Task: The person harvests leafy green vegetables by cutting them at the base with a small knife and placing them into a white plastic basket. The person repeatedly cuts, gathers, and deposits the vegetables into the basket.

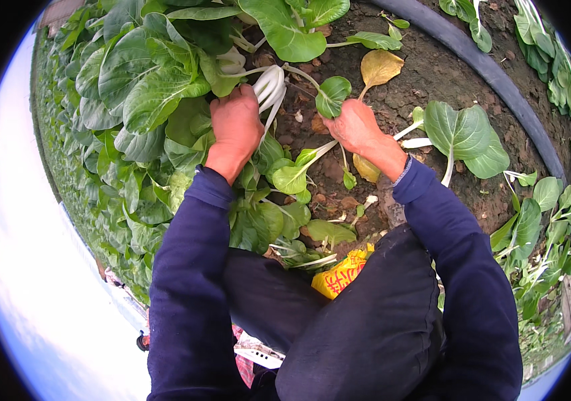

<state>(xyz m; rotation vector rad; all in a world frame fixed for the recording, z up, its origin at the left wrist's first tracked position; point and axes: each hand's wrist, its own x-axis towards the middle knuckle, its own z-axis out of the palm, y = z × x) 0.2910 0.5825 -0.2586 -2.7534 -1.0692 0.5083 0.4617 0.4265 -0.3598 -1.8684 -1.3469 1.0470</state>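
Just left of centre, my left hand (235,125) has its fingers curled around a pak choi plant, close to its white stalks (270,86). Broad green pak choi leaves (137,75) spread out to the left of that hand. Over the bare soil, my right hand (358,128) is half closed, with its fingertips turned down and hidden. A small green leaf (333,95) overlaps its knuckles, and a yellowed leaf (381,67) lies just above it. Loose stalks lie under and beside the hand; whether it grips any of them cannot be seen.
A dark hose (491,62) curves across the soil on the right. Detached pak choi leaves (458,133) lie near my right wrist, with more (526,230) beyond the sleeve. Between my knees is a yellow plastic bag (343,273) bearing writing. Dense greens (115,200) fill the left.
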